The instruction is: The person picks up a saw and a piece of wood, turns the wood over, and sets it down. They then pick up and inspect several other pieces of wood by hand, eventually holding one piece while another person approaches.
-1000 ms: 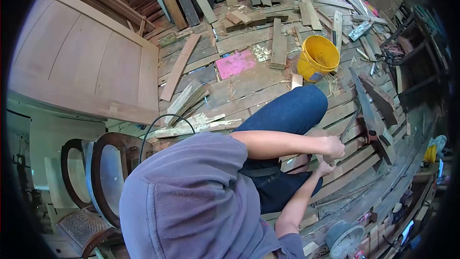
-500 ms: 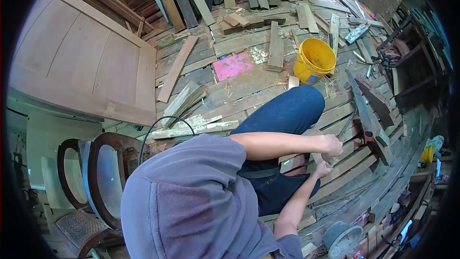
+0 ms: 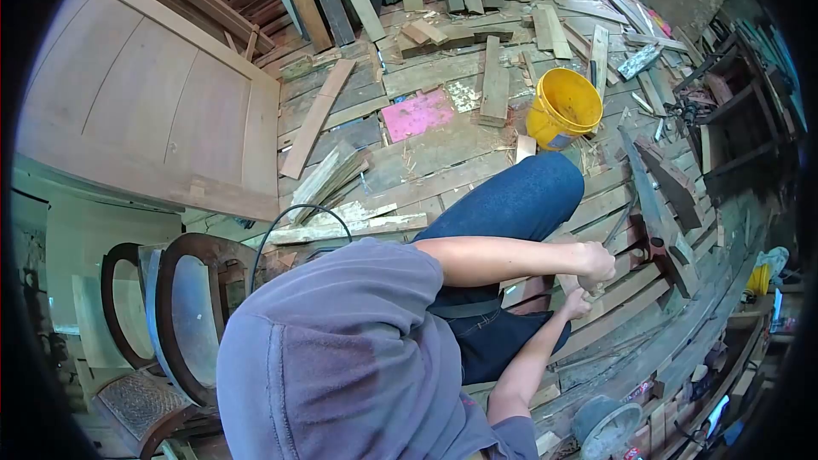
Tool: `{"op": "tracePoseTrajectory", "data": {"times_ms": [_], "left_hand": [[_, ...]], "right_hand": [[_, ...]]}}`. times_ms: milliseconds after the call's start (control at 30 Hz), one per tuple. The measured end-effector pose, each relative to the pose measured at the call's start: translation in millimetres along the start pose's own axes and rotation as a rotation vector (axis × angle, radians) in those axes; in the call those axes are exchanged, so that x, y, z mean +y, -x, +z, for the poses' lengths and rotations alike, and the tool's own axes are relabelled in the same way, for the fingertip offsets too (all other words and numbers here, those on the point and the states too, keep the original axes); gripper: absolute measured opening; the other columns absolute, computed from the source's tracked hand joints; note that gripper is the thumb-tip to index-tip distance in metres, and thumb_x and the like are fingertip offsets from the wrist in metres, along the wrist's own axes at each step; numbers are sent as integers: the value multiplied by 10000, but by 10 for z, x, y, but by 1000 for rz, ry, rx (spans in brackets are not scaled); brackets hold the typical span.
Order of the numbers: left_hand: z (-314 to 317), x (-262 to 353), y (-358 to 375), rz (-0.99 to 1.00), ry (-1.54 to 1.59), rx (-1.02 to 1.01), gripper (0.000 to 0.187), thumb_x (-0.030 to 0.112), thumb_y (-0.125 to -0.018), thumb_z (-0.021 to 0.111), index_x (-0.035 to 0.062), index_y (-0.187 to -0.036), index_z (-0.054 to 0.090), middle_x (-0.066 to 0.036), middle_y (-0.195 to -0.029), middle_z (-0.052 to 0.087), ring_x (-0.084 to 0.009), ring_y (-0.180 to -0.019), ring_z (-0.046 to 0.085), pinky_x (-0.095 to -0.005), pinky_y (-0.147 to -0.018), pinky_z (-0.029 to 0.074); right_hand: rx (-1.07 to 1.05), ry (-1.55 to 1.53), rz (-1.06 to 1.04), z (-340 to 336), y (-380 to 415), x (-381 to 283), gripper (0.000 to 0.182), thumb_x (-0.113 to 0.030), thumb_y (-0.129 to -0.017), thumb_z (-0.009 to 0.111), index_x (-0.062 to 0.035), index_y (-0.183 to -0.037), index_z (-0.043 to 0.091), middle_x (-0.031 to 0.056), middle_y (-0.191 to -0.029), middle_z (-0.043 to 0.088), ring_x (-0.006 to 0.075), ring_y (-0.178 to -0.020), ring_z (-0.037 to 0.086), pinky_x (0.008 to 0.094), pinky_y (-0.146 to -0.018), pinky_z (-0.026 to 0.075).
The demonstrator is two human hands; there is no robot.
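Observation:
My left hand (image 3: pixel 596 262) is closed at the end of the outstretched upper arm, just past my bent knee in blue jeans (image 3: pixel 511 196). Close below it, my right hand (image 3: pixel 577 303) is closed too, its knuckles turned away. Something small and pale lies between the two hands, too hidden to make out. Under them are spaced wooden slats (image 3: pixel 626 290). A long grey board (image 3: pixel 649 196) with a dark red tool head (image 3: pixel 656 250) on it lies beyond the hands.
A yellow bucket (image 3: pixel 552 132) stands past my knee, near a pink sheet (image 3: pixel 419 116) and loose planks (image 3: pixel 494 85). At the left are a large wooden panel (image 3: pixel 136 94) and a curved chair (image 3: pixel 162 315). A grey basin (image 3: pixel 607 426) sits at the bottom right.
The whole view has shifted slightly, with the bucket and both hands a little farther right in it. Both hands stay closed and close together.

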State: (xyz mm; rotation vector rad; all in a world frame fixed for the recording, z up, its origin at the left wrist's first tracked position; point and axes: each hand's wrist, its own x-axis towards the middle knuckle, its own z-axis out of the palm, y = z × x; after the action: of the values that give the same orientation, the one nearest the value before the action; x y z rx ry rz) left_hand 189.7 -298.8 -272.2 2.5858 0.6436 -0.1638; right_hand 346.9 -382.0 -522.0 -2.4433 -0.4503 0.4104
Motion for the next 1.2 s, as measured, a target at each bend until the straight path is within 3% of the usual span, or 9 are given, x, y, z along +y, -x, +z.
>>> {"op": "tracePoseTrajectory", "data": {"times_ms": [133,233,367,467,567,700,833,933,1200], "left_hand": [[-39,73,-49,-12,-15,21,445,416,-781,693,41,-1020,683,-169,-984,683,-334,-946,660,-424,-801,534],[-49,112,-89,-13,42,22,468,445,-773,702,46,-1017,686,-160,-992,685,-334,-952,659,-423,-808,532],[-30,211,-177,13,49,11,484,463,-754,720,49,-1002,691,-151,-991,687,-330,-951,660,-423,-811,532],[62,241,-307,46,41,17,483,463,-749,727,47,-992,694,-146,-986,689,-327,-943,664,-421,-806,534],[157,268,-397,45,47,8,484,464,-751,725,45,-991,694,-140,-980,692,-326,-935,667,-418,-802,535],[38,298,-275,59,11,-21,492,472,-752,719,44,-993,694,-139,-975,693,-326,-925,669,-413,-798,537],[71,254,-211,83,26,32,468,432,-733,730,40,-977,657,-161,-874,684,-353,-867,668,-441,-767,538],[-6,251,-133,37,4,-5,477,469,-769,698,50,-997,696,-152,-979,690,-326,-940,663,-424,-802,535],[-39,130,84,-40,-41,-26,340,256,-752,663,18,-993,691,-177,-978,679,-329,-950,656,-426,-801,533]], "right_hand": [[227,162,-50,119,-17,122,702,-410,-788,633,142,-1147,388,376,-1215,406,516,-1158,429,613,-953,347],[134,206,-4,65,-105,220,651,-372,-802,609,129,-1147,378,378,-1200,417,518,-1146,440,612,-950,352],[-18,219,-62,24,-247,437,639,-325,-818,579,137,-1188,335,338,-1120,527,454,-1058,547,501,-928,437],[-25,307,-78,71,-380,606,768,-426,-786,644,162,-1198,372,312,-1113,560,423,-1024,586,445,-904,470],[-152,353,-55,-220,-100,274,633,-401,-790,612,107,-1163,557,287,-1176,581,416,-1032,598,465,-903,477],[-280,406,-59,-323,105,26,684,-428,-792,597,75,-1249,524,287,-1266,531,397,-1194,509,434,-1005,409],[-445,271,-337,137,-217,492,723,-434,-783,611,59,-1296,484,283,-1294,513,390,-1225,487,425,-1024,390],[-458,330,-315,264,-200,464,671,-450,-791,618,14,-1268,529,265,-1273,538,387,-1201,504,437,-995,408],[-570,265,-325,150,103,-37,591,-353,-796,614,8,-1257,530,270,-1205,582,414,-1156,528,443,-956,420]]}}
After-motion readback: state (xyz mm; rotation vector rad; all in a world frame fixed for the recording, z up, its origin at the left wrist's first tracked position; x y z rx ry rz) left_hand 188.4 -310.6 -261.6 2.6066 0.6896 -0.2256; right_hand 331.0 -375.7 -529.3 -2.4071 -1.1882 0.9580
